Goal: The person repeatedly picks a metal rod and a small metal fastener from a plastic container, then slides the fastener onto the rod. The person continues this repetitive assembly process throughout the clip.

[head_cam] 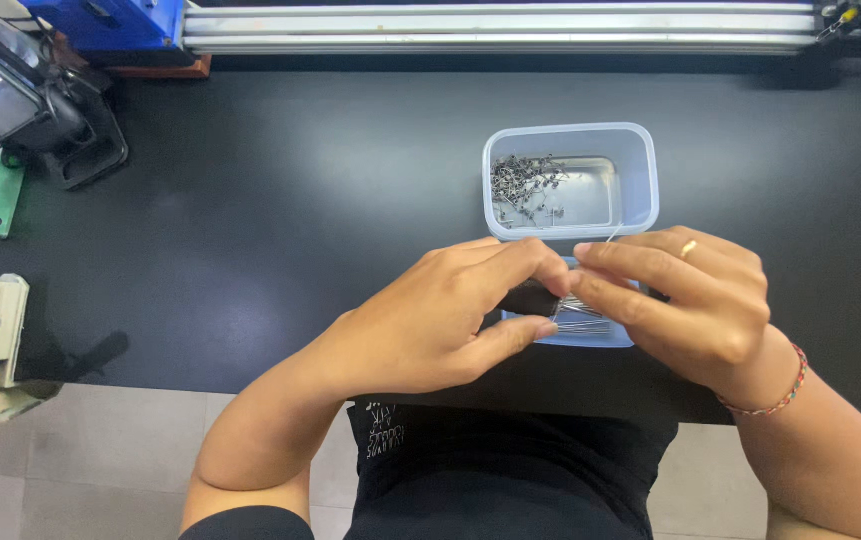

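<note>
A bundle of thin metal pins point(583, 316) is held between both hands over a low blue tray point(591, 340) near the front edge of the black bench point(281, 230). The fingers point(526, 262) of the left hand point(431, 320) are closed together around the bundle's left end, thumb beneath; those of the right hand point(696, 300) are pinched on its right side, so the pins lie directly between the two sets of fingertips, touching both. Just behind the hands, a clear rectangular tub point(571, 140) is set, with a heap of small grey parts point(523, 185) gathered in its left half and its right half bare. Judged from this, the work appears partly done: some parts are collected in the tub, while the bundle in hand is not yet dealt with.
</note>
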